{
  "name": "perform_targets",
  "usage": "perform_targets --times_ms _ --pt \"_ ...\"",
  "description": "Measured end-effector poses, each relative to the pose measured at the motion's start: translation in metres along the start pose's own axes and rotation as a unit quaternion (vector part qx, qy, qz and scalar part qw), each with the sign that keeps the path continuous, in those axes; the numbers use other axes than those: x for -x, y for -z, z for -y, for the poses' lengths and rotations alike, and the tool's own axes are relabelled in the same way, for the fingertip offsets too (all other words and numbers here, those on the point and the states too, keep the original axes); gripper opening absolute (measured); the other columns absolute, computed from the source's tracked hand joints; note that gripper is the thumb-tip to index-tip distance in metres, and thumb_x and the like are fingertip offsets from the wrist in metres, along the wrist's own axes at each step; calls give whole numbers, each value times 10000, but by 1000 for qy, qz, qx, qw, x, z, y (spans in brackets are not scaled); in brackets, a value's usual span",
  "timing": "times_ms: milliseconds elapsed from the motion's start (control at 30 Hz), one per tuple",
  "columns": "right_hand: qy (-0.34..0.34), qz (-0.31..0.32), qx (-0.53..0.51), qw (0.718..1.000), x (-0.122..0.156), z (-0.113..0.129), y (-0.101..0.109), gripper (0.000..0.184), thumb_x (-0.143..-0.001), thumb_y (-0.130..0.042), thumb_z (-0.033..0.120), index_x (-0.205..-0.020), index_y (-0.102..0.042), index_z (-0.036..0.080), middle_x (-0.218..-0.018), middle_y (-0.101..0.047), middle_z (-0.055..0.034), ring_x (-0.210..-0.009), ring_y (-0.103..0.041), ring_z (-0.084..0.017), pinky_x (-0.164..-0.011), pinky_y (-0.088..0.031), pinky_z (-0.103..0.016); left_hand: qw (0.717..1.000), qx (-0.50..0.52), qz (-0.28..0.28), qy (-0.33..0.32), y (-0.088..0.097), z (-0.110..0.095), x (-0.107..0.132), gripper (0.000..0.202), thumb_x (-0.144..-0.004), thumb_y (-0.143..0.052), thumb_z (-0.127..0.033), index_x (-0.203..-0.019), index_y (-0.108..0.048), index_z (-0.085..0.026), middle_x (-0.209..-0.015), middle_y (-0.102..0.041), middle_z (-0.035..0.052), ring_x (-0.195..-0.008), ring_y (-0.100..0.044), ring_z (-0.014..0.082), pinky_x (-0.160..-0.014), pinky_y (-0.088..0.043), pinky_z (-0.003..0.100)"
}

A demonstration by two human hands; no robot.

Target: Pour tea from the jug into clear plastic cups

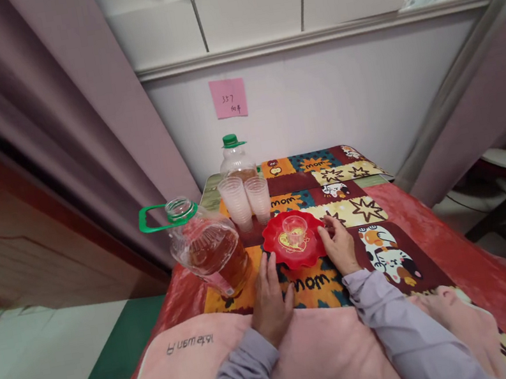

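At plate (302, 260) edge, right hand (341, 247), room rightward

On my feed, a red-covered worktop (499, 297) carries a patterned mat (317, 282), an uncapped jug (218, 253), a green-capped jug (237, 161), two cup stacks (234, 202) and a scalloped red dish (288, 259); pink cloth (319, 353) covers the near edge.

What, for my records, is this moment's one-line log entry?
left hand: beside red dish; right hand: at dish rim; clear cup: in dish

Right hand (340, 244) hid part of red dish (274, 244); cup stacks (235, 205) partly blocked rear jug (234, 157); sleeves (401, 320) ran off bottom.
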State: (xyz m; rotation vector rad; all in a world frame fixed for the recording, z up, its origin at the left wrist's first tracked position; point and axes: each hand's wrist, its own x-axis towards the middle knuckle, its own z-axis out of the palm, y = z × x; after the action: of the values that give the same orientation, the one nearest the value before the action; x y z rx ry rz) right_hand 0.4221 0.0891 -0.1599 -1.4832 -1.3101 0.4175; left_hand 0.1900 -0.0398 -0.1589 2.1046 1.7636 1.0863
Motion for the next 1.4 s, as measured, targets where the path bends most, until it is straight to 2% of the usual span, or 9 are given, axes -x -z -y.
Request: perform_targets --times_ms 200,333,533,800,1000,1167,1233,1333,1400 --pt "165 -15 74 983 8 27 2 696 -1008 -672 670 -1512 -675 190 -1432 -793 -219 -1285 -736 -393 -1244 -437 -653 1000 -7 10 -21 0 5 1 878 -1076 -594 -188 -1841 -179 -300 -1845 -390 219 -1722 -384 386 -1343 -434 647" --pt "233 31 99 967 15 39 -3 532 -1079 -640 568 -1496 -704 246 -1432 -805 -171 -1338 -725 -363 -1327 -298 -670 999 -16 14 -35 0 5 1 879 -1075 -594 -186 -1838 -171 -290 -1833 -409 227 -1704 -418 392 -1328 -456 647" --pt "256 -18 107 961 17 34 -7 727 -1099 -595 594 -1683 -499 172 -1554 -712 -251 -1444 -667 -401 -1316 -342 -712 999 -23 -23 -39 4 -2 -3 891 -1058 -621 -163 -1833 -198 -282 -1801 -464 235 -1663 -489 385 -1279 -520 626" --pt "344 -98 67 932 18 40 9 966 -1084 -526 744 -1810 -266 163 -1665 -574 -295 -1558 -557 -487 -1309 -320 -818 958 -2 -193 -212 63 -35 2 743 -1054 -714 -204 -1745 -441 -212 -1623 -648 213 -1564 -607 312 -1252 -556 480" --pt "404 -92 49 909 19 40 9 1026 -1056 -473 849 -1804 -287 173 -1639 -591 -280 -1531 -581 -485 -1318 -324 -806 904 34 -407 -126 133 7 -15 921 -969 -866 -455 -1747 -424 -236 -1762 -479 217 -1656 -468 390 -1366 -373 608" --pt "400 -83 54 911 20 37 3 957 -1077 -467 803 -1785 -316 176 -1616 -619 -262 -1524 -594 -465 -1322 -326 -788 831 142 -532 79 166 45 -18 623 -998 -778 -597 -1458 -643 -198 -1503 -695 168 -1419 -684 324 -1282 -477 563" --pt "364 -81 65 926 19 42 5 853 -1104 -446 741 -1738 -390 173 -1567 -664 -253 -1510 -618 -449 -1318 -348 -775 837 143 -519 97 172 37 -12 485 -1011 -771 -571 -1314 -712 -197 -1334 -775 124 -1274 -750 286 -1194 -555 508" --pt "293 -76 39 952 15 62 16 610 -1114 -508 628 -1524 -627 191 -1399 -774 -214 -1378 -723 -402 -1259 -482 -696 910 136 -385 69 173 7 -1 283 -1070 -724 -467 -1160 -776 -203 -1077 -826 75 -972 -802 231 -931 -651 383" --pt "247 -68 -15 967 15 82 28 426 -1103 -575 568 -1289 -748 227 -1228 -830 -171 -1191 -794 -354 -1113 -615 -579 952 128 -277 14 167 -15 3 224 -1066 -731 -430 -1122 -795 -223 -1039 -834 69 -946 -807 236 -860 -659 360"
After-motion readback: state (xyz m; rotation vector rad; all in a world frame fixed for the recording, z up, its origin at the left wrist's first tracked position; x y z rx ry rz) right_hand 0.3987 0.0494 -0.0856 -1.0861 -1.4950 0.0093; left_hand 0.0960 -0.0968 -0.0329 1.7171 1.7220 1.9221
